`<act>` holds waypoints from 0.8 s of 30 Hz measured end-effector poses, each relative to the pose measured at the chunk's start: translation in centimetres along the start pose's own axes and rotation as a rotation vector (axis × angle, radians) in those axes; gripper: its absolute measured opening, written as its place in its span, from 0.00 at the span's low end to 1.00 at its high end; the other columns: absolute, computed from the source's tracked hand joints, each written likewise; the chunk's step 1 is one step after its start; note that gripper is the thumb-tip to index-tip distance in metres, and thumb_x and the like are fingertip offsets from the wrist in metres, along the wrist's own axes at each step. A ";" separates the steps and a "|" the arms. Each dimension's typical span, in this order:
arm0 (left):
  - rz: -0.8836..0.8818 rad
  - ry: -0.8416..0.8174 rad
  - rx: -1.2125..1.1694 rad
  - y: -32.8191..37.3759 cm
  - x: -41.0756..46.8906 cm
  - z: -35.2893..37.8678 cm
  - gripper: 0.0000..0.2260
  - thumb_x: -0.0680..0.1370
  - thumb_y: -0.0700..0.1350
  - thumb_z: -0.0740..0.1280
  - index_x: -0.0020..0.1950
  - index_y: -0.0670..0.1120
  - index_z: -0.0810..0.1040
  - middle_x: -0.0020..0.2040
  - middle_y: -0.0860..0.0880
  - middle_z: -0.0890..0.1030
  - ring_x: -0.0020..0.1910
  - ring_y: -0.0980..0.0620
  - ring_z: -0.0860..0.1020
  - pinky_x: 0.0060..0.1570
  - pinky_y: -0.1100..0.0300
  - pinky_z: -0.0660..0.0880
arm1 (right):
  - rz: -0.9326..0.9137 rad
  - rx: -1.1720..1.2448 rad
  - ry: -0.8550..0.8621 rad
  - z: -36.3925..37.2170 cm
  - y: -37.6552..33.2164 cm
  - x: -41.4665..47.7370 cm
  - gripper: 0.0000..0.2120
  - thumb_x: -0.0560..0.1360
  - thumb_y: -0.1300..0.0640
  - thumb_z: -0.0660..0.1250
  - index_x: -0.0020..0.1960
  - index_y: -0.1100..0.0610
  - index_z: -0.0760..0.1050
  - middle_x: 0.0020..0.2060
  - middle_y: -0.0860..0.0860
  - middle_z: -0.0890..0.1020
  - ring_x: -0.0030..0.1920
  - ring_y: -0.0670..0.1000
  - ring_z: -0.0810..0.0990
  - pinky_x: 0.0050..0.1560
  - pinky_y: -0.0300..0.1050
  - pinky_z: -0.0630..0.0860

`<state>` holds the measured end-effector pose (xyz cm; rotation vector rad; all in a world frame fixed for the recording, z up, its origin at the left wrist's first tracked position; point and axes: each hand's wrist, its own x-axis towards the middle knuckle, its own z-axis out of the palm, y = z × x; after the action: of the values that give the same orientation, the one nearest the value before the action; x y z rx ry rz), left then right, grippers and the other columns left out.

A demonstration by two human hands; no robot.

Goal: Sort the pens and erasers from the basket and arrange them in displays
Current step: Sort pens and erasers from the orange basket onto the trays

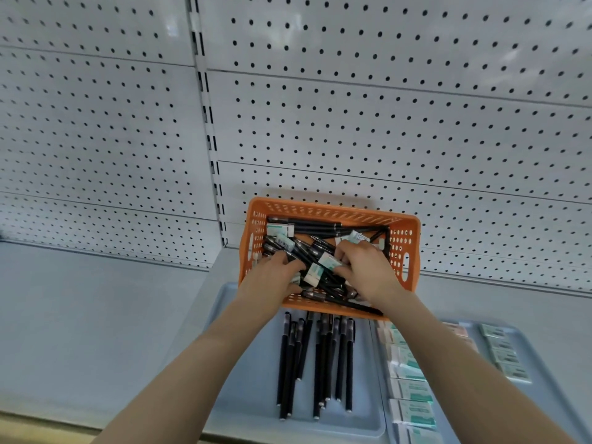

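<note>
- Inside the basket (333, 209), I see both hands sunk among the stock, forearms reaching in from the near edge.
- Right hand (365, 270): fingers curled, thumb and fingertips pinching an eraser (327, 261), white with a green sleeve, near the basket's middle.
- Left hand (275, 274): fingers bent down into the heap on the basket's left side, thumb lying toward the near wall. I cannot tell whether it grips anything.
- Loose pens (307, 226) fill the basket, black, crossing each other at all angles; a few lie straight along the far wall.
- Loose erasers (279, 231) are mixed in with them: some at the far left corner, one just beyond the right hand's knuckles, others between the two hands.
- Basket itself: orange, perforated walls, slot handles at both ends. It stands at the back of the shelf (96, 315), close to the pegboard (384, 123), with its near edge over the far end of the left tray (250, 379).
- Left tray: pale blue, holding sorted pens (323, 363) laid side by side, running front to back, in two loose groups.
- Right tray (541, 379), just beside the left one: sorted erasers (413, 390) in a column along its left side, and a second column (506, 354) further right. My right forearm hides the space between the two columns.
</note>
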<state>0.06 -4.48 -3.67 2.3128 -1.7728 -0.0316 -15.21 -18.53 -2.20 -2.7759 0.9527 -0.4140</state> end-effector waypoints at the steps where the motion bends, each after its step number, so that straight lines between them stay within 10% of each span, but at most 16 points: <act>1: 0.011 0.024 -0.054 -0.1 0.0 -0.1 0.17 0.79 0.50 0.67 0.67 0.51 0.73 0.59 0.46 0.74 0.54 0.44 0.76 0.49 0.56 0.73 | -0.005 0.024 0.033 -0.1 0.0 -0.2 0.08 0.74 0.56 0.72 0.49 0.54 0.74 0.41 0.49 0.78 0.49 0.51 0.75 0.47 0.48 0.74; 14: -0.120 0.018 -0.092 3.7 3.2 0.3 0.24 0.78 0.53 0.67 0.67 0.42 0.64 0.50 0.44 0.80 0.48 0.43 0.80 0.45 0.51 0.77 | 0.193 0.330 0.183 -2.1 0.1 -2.4 0.13 0.77 0.55 0.69 0.62 0.51 0.77 0.47 0.48 0.81 0.42 0.45 0.79 0.42 0.31 0.71; 20: -0.136 0.048 -0.224 3.3 3.7 -0.3 0.18 0.78 0.47 0.66 0.63 0.43 0.65 0.37 0.49 0.76 0.32 0.52 0.74 0.28 0.58 0.65 | 0.196 0.410 0.246 -3.8 0.7 -4.4 0.14 0.76 0.54 0.69 0.62 0.48 0.78 0.46 0.46 0.81 0.45 0.45 0.79 0.50 0.40 0.76; 24: -0.143 0.010 -0.101 4.3 3.4 0.2 0.16 0.81 0.51 0.61 0.62 0.42 0.70 0.44 0.46 0.80 0.42 0.45 0.78 0.37 0.55 0.70 | 0.177 0.416 0.282 -4.2 1.6 -5.9 0.14 0.76 0.55 0.70 0.61 0.50 0.78 0.45 0.45 0.81 0.45 0.43 0.78 0.51 0.37 0.74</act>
<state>-3.15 -8.84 -2.65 2.3580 -1.5598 -0.1307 -21.87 -16.42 0.14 -2.2779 1.0218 -0.8791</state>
